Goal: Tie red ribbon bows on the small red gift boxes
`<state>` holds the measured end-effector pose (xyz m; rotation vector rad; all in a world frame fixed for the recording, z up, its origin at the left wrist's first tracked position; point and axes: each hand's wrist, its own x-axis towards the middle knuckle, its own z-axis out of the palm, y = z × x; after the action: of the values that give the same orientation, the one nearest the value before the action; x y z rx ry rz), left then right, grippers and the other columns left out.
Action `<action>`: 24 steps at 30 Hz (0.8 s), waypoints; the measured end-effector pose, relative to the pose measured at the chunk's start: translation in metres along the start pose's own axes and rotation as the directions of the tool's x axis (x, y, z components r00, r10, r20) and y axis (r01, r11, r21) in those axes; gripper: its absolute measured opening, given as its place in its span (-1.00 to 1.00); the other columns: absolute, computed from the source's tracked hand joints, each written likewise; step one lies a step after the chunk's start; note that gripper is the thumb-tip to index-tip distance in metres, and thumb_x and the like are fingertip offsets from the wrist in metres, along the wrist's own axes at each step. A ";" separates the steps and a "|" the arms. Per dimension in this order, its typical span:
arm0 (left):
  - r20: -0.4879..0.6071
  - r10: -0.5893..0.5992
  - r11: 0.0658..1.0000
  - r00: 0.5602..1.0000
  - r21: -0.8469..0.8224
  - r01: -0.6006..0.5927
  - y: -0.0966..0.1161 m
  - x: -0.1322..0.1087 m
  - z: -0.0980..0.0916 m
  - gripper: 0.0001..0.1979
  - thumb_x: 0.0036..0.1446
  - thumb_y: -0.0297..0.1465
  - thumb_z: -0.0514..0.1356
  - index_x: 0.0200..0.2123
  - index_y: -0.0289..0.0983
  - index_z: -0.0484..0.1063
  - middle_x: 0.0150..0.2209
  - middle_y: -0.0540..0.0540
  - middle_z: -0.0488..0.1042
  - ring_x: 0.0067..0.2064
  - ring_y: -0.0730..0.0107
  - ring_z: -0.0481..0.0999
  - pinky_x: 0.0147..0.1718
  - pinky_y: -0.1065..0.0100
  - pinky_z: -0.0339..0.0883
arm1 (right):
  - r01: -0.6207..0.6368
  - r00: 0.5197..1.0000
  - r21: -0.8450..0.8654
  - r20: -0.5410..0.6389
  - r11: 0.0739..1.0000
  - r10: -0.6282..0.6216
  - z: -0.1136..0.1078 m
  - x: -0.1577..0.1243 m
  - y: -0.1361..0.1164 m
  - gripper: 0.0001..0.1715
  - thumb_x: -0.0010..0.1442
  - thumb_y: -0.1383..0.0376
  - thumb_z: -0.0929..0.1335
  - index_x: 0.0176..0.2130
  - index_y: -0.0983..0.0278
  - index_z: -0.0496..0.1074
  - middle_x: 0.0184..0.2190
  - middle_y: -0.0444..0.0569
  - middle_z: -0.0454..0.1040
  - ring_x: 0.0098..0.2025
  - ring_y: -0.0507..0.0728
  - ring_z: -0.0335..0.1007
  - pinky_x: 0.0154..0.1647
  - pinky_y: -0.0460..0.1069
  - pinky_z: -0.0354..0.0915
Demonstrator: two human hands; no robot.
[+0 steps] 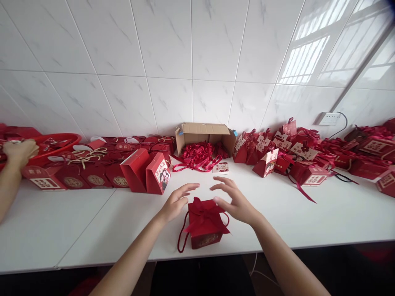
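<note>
Near the table's front edge stands a red gift box (206,238) with a red ribbon bow (202,216) on its top. Dark red cord handles (182,238) hang out at its sides. My left hand (178,202) hovers just behind the box's left side, fingers stretched out and apart, holding nothing. Over the right side is my right hand (236,200), its fingers spread and curved above the bow. Its thumb is close to the ribbon; whether it touches I cannot tell. Beyond both hands, a small printed card (221,167) lies on the white table (129,222).
An open cardboard box (205,129) spilling red ribbons (197,155) sits against the tiled wall. Rows of red boxes (95,176) line the left, bowed boxes and bags (308,174) the right. Another person's hand (20,153) reaches into a red basin (66,142) at far left.
</note>
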<state>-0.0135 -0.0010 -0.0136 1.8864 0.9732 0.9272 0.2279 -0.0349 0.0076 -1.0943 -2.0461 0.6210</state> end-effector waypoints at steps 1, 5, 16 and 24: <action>-0.074 -0.065 0.990 0.995 -0.127 0.055 -0.009 -0.011 0.001 -0.50 0.04 -0.51 -0.05 0.06 -0.16 0.34 0.15 -0.10 0.37 0.16 0.20 0.34 0.09 0.16 0.23 | 0.002 1.000 0.089 -0.024 0.996 0.001 -0.004 -0.009 0.009 -0.48 0.21 -0.04 0.26 0.09 0.11 0.32 0.25 0.06 0.13 0.31 0.25 -0.05 0.25 0.22 0.00; -0.304 -0.246 0.960 0.920 -0.206 0.189 -0.051 -0.055 0.011 -0.56 0.08 -0.38 0.02 0.07 -0.25 0.27 0.10 -0.25 0.40 0.17 0.10 0.33 0.11 0.08 0.20 | -0.029 0.965 0.279 0.259 0.960 -0.047 0.002 -0.043 0.050 0.44 -0.20 -0.12 0.49 0.35 0.10 -0.35 0.38 0.12 -0.24 0.39 0.31 -0.31 0.31 0.22 -0.14; -0.317 -0.222 0.960 0.922 0.093 0.263 -0.067 -0.074 0.020 -0.61 0.03 -0.44 0.06 -0.03 -0.23 0.36 0.05 -0.18 0.42 0.14 0.17 0.35 0.17 0.09 0.13 | -0.285 0.957 0.550 0.211 0.785 0.199 0.062 -0.075 0.045 0.35 -0.02 0.16 0.46 0.34 0.12 -0.52 0.27 0.14 0.11 0.08 0.24 0.35 0.04 0.13 0.32; -0.462 -0.211 0.964 0.862 0.046 0.261 -0.074 -0.072 0.018 -0.66 0.13 -0.31 0.07 0.00 -0.21 0.29 0.10 -0.23 0.35 0.14 0.11 0.33 0.02 0.09 0.31 | -0.775 0.376 0.066 -0.751 0.629 0.543 0.015 -0.114 0.112 0.39 -0.07 -0.20 0.31 0.32 0.61 -0.34 0.26 0.55 -0.16 0.31 0.61 -0.26 0.20 0.35 -0.03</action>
<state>-0.0499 -0.0406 -0.1035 1.6113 1.5253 1.2126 0.3154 -0.0742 -0.1213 -2.0231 -0.9270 0.1471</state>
